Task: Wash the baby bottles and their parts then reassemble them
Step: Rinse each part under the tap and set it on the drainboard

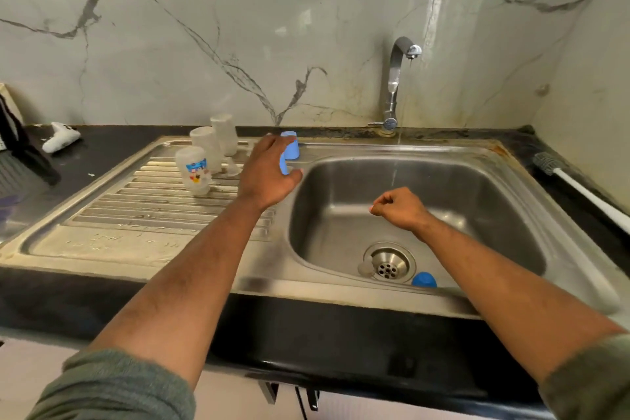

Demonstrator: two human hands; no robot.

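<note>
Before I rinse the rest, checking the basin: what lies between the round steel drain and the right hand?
In the head view, only bare wet steel basin floor separates the drain from the right hand.

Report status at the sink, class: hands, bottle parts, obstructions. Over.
Left hand open, reaching at blue caps. Right hand fisted, empty, over basin. Three bottles inverted on drainboard; blue part by drain. Tap trickling.
</note>
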